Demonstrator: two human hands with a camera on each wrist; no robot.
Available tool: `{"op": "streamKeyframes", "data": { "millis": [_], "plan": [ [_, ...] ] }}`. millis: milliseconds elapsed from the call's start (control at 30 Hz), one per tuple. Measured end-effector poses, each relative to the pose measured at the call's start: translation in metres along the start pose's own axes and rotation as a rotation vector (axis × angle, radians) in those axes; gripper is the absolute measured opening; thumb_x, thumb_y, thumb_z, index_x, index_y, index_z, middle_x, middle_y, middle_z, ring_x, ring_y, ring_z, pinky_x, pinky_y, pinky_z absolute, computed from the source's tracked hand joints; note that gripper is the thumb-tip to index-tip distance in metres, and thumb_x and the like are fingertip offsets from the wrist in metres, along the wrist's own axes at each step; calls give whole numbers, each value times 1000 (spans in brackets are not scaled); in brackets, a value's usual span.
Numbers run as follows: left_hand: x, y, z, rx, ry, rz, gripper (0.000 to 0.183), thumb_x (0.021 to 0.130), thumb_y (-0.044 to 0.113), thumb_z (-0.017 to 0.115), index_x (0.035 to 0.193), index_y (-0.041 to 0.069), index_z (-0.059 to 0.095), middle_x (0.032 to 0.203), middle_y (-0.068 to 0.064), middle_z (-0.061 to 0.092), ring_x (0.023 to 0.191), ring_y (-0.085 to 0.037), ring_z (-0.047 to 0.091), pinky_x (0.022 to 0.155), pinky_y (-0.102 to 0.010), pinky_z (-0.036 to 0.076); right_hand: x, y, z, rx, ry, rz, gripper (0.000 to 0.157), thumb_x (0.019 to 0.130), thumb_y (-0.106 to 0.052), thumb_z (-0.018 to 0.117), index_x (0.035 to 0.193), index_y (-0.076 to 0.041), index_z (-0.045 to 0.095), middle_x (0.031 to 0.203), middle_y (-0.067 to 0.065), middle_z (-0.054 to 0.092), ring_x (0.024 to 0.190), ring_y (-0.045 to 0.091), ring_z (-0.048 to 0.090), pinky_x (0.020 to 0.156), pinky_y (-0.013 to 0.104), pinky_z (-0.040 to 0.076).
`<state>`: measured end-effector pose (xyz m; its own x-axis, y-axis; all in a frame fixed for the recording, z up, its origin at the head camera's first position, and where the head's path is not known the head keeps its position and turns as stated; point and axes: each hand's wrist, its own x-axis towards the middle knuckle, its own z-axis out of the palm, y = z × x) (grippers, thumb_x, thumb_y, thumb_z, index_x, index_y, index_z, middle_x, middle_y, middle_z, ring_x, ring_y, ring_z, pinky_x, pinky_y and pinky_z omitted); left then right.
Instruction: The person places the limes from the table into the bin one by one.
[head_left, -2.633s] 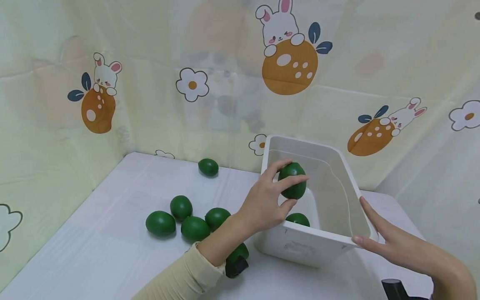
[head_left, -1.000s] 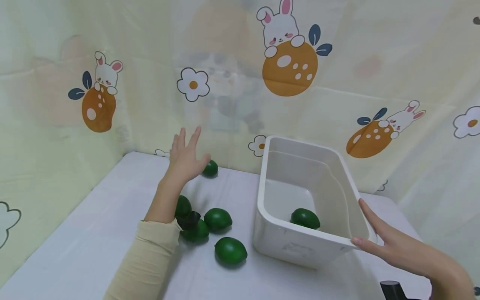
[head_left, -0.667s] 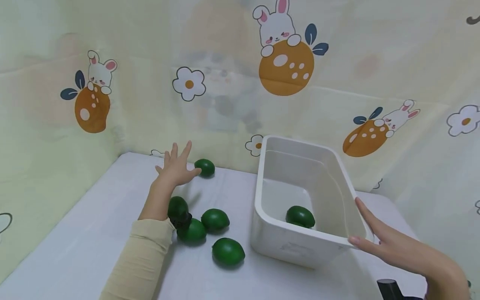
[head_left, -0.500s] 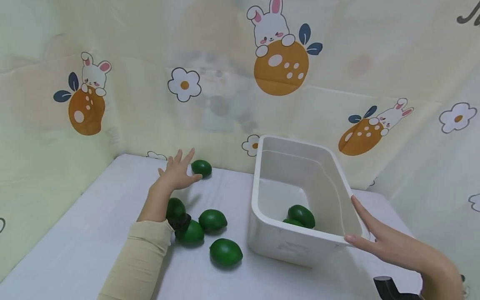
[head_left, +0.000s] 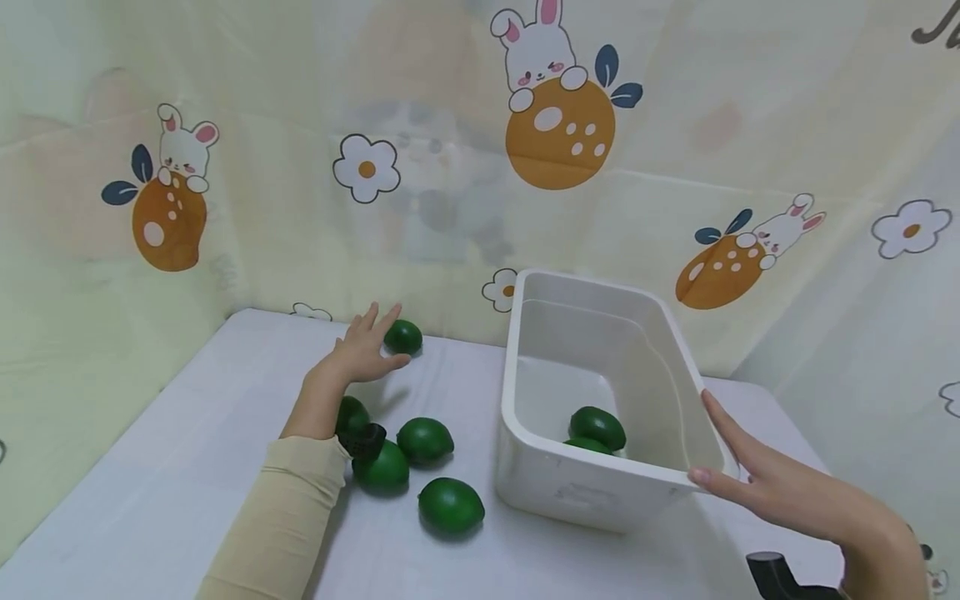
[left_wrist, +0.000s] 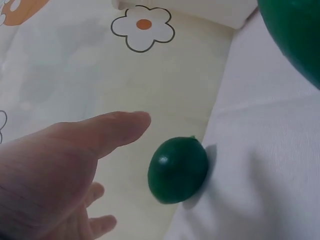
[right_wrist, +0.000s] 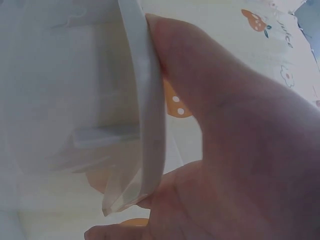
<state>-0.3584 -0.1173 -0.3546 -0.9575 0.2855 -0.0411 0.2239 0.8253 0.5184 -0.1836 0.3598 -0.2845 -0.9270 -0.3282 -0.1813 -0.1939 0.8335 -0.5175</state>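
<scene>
My left hand (head_left: 360, 354) reaches over the far side of the table, fingers spread and holding nothing. Just beyond its thumb a green lime (head_left: 405, 337) lies by the back edge; the left wrist view shows a gap between the thumb and that lime (left_wrist: 178, 170). At the right, my right hand (head_left: 780, 475) holds the near right corner of a white plastic bin (head_left: 592, 492), thumb and fingers spanning its rim (right_wrist: 150, 110). Inside the bin are two limes (head_left: 597, 427), one partly hidden by the front wall.
Several more limes (head_left: 424, 440) are grouped left of the bin, some partly covered by my left forearm and its black wrist device (head_left: 363, 442). One lime (head_left: 451, 505) lies nearest the front. A patterned curtain (head_left: 435, 217) hangs behind the white-covered table (head_left: 150, 500).
My left hand has let go of a lime in the bin and moved left to beside the far lime, lately lowering toward it. My right hand has stayed at the bin's corner.
</scene>
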Motion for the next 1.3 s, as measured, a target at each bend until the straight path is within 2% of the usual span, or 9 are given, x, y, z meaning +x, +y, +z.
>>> {"op": "streamKeyframes", "data": {
  "millis": [233,433,700,867,1100,1300],
  "plan": [
    [5,0,4,-34,16,71,80,92,35,58,154,19,10,159,-21,-3,142,-50,0,108,-69,13,3,-2,1,23,-11,-7,89,98,-29,51,147,-34,-22,158,17,-15,132,47,18,83,77,30],
    [10,2,8,-25,-31,111,76,94,33,56,154,19,12,159,-21,1,143,-49,5,109,-67,18,4,-2,0,46,-19,0,89,98,-29,51,146,-38,-23,157,17,-16,130,49,17,80,78,31],
    [11,1,11,29,-149,41,69,95,35,53,153,20,19,158,-23,6,141,-50,15,108,-64,24,4,-3,0,18,-13,3,88,98,-31,51,147,-34,-22,158,16,-15,132,48,17,83,78,29],
    [10,0,12,2,-130,10,69,95,34,53,153,22,17,157,-22,7,141,-48,14,106,-64,28,6,-3,0,12,-13,2,89,98,-31,51,147,-33,-22,158,18,-15,131,48,18,82,78,30],
    [10,1,13,56,-106,-48,70,96,34,52,154,24,13,155,-21,7,141,-43,16,101,-58,37,8,-3,0,16,-16,-1,88,98,-30,51,147,-34,-22,158,17,-15,131,48,18,82,78,31],
    [8,5,11,66,-121,-113,68,97,34,50,153,20,15,155,-21,5,141,-40,13,103,-57,36,8,0,1,44,-36,21,87,99,-29,49,147,-35,-24,157,17,-17,132,48,13,83,79,27]
  ]
}}
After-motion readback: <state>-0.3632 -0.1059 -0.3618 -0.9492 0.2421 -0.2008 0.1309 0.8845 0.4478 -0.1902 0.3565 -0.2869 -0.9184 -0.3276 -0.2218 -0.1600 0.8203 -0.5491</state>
